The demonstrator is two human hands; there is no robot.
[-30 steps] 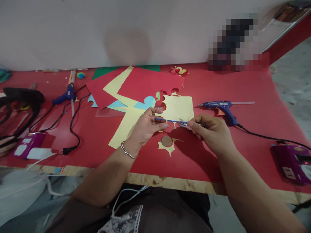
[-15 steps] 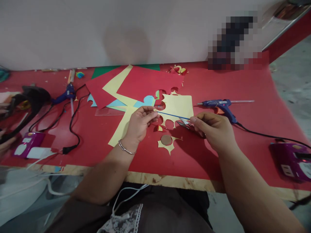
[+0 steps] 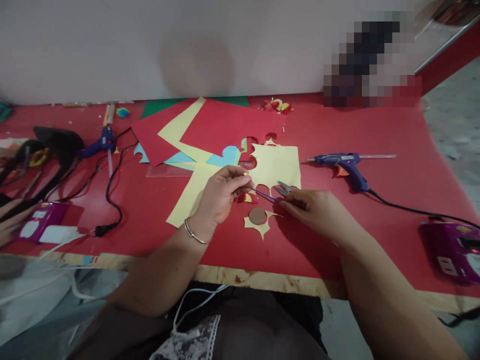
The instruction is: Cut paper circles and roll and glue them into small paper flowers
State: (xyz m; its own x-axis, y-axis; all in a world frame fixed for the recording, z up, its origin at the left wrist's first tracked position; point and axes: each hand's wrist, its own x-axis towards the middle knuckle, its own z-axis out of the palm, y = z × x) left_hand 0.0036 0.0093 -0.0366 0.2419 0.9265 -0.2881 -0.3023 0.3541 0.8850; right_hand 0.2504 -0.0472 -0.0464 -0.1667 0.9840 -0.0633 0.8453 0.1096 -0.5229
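Observation:
A thin blue strand (image 3: pixel 265 194) stretches between my two hands above the cut paper. My left hand (image 3: pixel 228 187), with a bangle on its wrist, pinches its left end, and a small pale bit shows at the fingertips. My right hand (image 3: pixel 315 207) has thumb and fingers closed at the strand's other end. Open metal blades (image 3: pixel 284 189) stick out past my right fingers; their handles are hidden, so I cannot tell whether that hand holds them. Below lies a yellow sheet (image 3: pixel 277 162) with round cut-outs. A brown disc (image 3: pixel 257 216) sits on a jagged yellow scrap (image 3: pixel 264 230).
A blue glue gun (image 3: pixel 337 162) lies at right, its cord running towards a purple box (image 3: pixel 452 250). Another glue gun (image 3: pixel 103 141) and a purple power box (image 3: pixel 43 220) are at left, near another person's hand (image 3: pixel 11 220). Red sheets (image 3: pixel 232 122) overlap at the back.
My right hand has moved left and down towards my left hand, so less of the blue strand shows and it slopes more. The blades are more visible. My left hand has shifted slightly right.

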